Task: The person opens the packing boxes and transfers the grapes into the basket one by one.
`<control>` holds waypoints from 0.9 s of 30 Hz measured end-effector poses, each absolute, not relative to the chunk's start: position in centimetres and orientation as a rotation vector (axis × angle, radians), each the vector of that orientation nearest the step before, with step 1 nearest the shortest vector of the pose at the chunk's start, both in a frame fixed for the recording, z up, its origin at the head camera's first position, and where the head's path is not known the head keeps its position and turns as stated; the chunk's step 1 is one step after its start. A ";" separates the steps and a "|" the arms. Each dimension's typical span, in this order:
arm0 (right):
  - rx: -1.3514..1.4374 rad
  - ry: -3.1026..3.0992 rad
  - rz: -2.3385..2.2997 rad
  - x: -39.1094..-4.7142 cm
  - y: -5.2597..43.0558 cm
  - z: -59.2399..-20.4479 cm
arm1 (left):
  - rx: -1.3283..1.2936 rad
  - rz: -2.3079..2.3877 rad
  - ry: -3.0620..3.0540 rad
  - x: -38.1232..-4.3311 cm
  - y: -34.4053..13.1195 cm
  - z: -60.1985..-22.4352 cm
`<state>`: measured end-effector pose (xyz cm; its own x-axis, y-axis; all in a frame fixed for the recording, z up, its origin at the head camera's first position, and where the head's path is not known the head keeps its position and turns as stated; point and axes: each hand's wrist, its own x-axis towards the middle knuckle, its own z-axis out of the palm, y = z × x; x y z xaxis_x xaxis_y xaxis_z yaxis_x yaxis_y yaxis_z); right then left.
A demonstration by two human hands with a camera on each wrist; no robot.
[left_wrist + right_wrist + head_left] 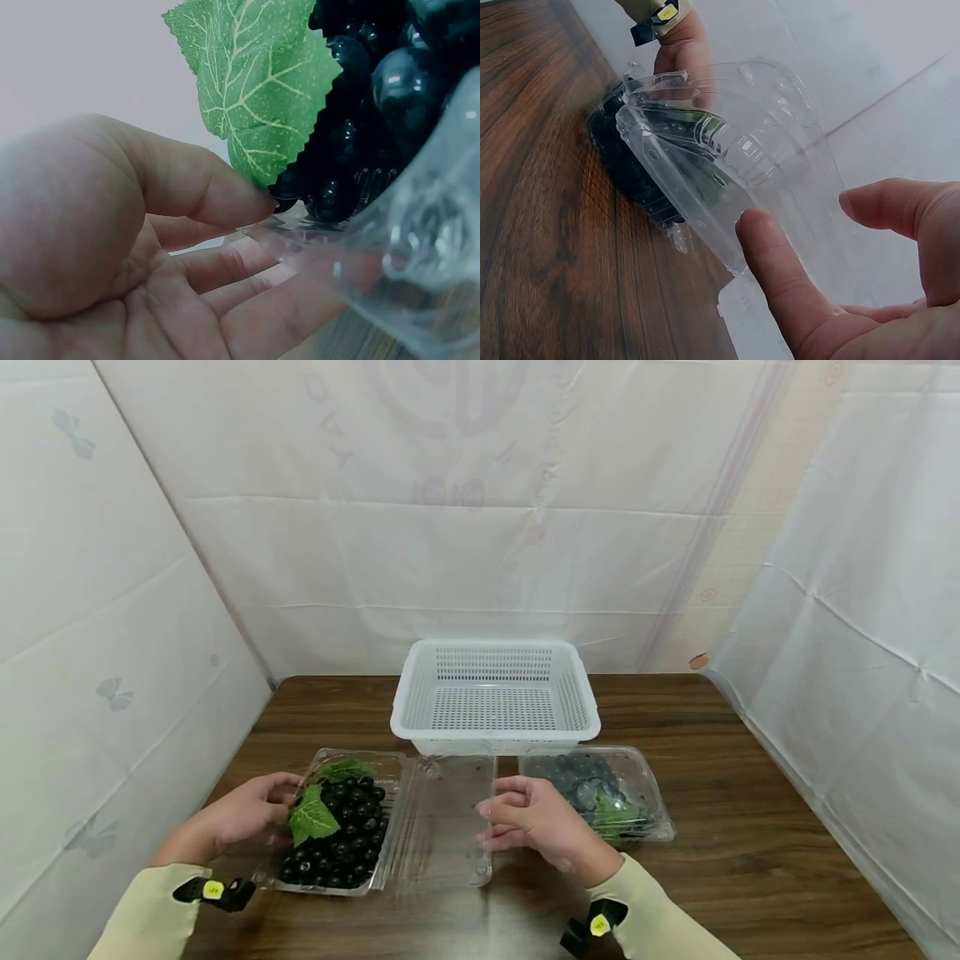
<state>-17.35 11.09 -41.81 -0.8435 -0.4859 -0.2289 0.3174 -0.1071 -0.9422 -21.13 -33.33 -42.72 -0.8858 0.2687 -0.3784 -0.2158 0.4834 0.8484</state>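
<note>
An opened clear plastic clamshell box (380,887) stands on the table at left, its base heaped with dark grapes (352,835). Green leaves (312,817) lie over the fruit. My left hand (251,814) grips the left rim of the base, thumb on the rim beside the leaf (262,97) and fingers outside and below. The transparent lid (450,827) is folded out to the right. At its free edge is my right hand (536,827), with thumb and index finger spread apart in the right wrist view; whether they touch the lid is hard to tell.
A white perforated basket (401,714) stands behind the boxes. To the right, partly behind my right hand, is a second clear box (660,810), its lid down over dark grapes and a leaf. White sheeting (480,560) bounds the brown wooden table (750,827).
</note>
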 end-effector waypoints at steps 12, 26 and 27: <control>-0.203 1.796 -1.965 -18.0 12.0 -41.6 | 0.037 1.372 2.279 -21.3 -33.6 -42.9; -0.266 2.122 -1.871 -18.8 12.9 -40.3 | -0.010 1.383 2.251 -21.1 -33.4 -42.6; -0.270 2.137 -1.869 -18.9 13.0 -40.2 | -0.016 1.384 2.251 -21.1 -33.3 -42.6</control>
<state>-18.86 12.95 -40.22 -0.9408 -0.3262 -0.0923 0.0482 0.1410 -0.9888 -21.08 -33.33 -42.63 -0.8781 0.2410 -0.4134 -0.2601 0.4846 0.8351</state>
